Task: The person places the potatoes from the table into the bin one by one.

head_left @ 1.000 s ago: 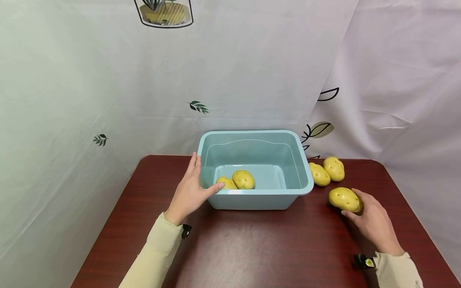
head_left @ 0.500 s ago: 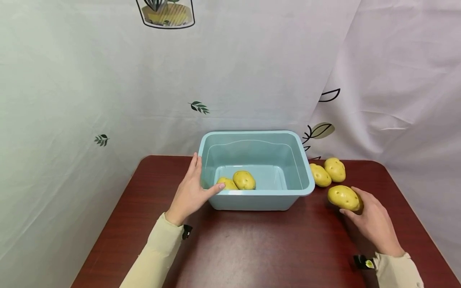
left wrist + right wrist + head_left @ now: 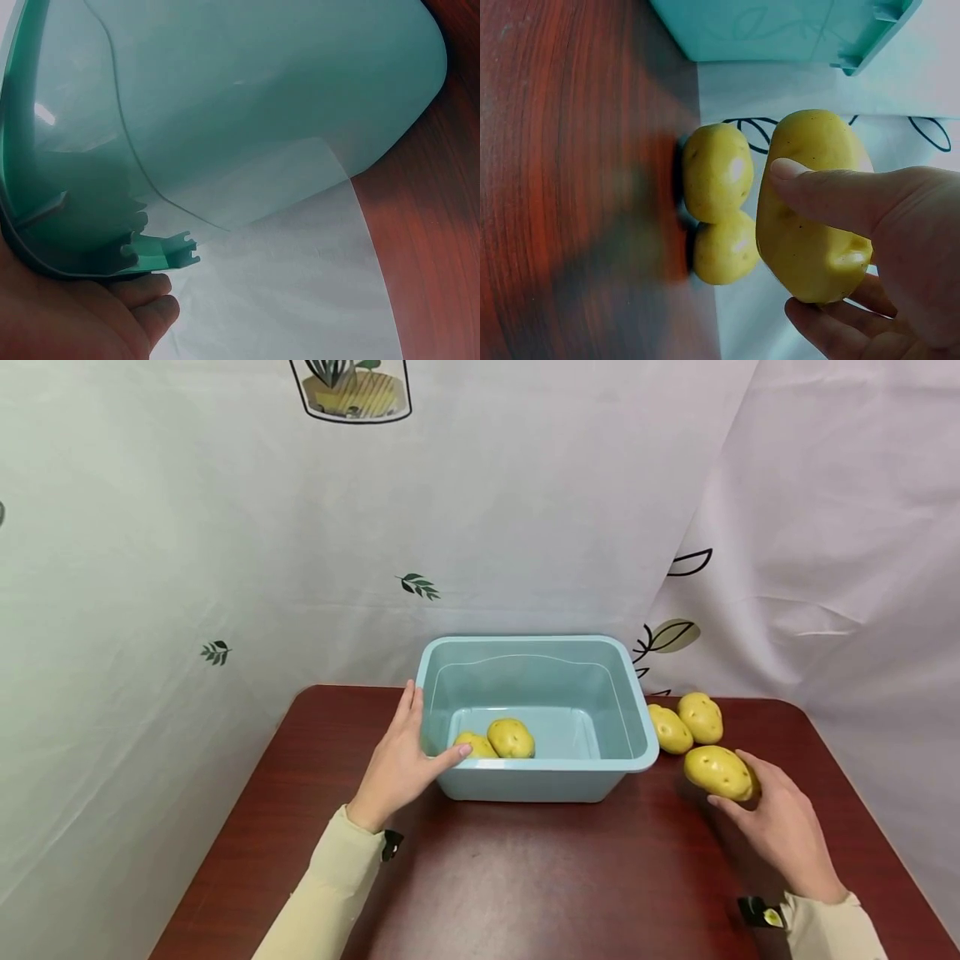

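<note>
A light blue plastic bin [image 3: 536, 785] stands at the back of the table, with two yellow potatoes [image 3: 512, 738] lying in its near left corner. My left hand [image 3: 401, 767] spans that corner from outside, its fingers straight along the left side and its thumb across the front rim. In the left wrist view its fingertips [image 3: 157, 307] show just beneath the rim. To the right of the bin, my right hand [image 3: 786, 827] grips another potato [image 3: 806, 247] between thumb and fingers, above the table. Beyond it, two more potatoes [image 3: 718, 174] lie side by side.
The table [image 3: 517, 877] is dark reddish wood with rounded far corners. A pale cloth [image 3: 525, 510] printed with leaves hangs right behind the table. The two loose potatoes sit close to the bin's right wall and the table's back edge.
My right hand has raised its potato slightly toward the two loose ones. My left hand stays at the bin's corner. The head view has shifted a little.
</note>
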The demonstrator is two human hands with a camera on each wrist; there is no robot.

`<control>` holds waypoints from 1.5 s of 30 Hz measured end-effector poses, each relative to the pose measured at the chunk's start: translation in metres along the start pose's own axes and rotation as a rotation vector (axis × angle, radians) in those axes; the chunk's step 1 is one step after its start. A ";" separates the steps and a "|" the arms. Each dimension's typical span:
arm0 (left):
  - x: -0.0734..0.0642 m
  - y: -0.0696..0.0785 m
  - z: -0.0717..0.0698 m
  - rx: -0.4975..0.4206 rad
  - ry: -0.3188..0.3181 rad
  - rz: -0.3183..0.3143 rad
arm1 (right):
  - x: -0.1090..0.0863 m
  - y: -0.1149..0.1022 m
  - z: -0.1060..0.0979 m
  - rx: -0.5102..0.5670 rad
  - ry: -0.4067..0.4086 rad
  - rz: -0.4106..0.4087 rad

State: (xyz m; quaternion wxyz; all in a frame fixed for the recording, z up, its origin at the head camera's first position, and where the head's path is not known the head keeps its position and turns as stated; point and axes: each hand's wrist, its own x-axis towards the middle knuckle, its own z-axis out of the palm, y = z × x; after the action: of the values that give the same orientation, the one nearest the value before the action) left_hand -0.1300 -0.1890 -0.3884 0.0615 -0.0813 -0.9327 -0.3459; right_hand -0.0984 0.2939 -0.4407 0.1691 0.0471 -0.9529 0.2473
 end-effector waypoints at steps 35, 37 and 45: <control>-0.001 0.001 0.000 -0.001 -0.006 -0.003 | 0.003 -0.024 -0.013 0.007 0.079 0.027; -0.001 0.001 0.000 -0.002 -0.007 -0.005 | 0.003 -0.026 -0.014 0.006 0.083 0.034; -0.001 0.001 -0.001 0.002 -0.002 -0.004 | 0.006 -0.033 -0.018 0.020 0.120 0.021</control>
State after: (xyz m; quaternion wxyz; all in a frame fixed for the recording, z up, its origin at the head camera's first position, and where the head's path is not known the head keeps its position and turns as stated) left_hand -0.1288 -0.1892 -0.3867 0.0601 -0.0797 -0.9332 -0.3451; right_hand -0.0932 0.2736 -0.4082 0.2228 0.0237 -0.9390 0.2609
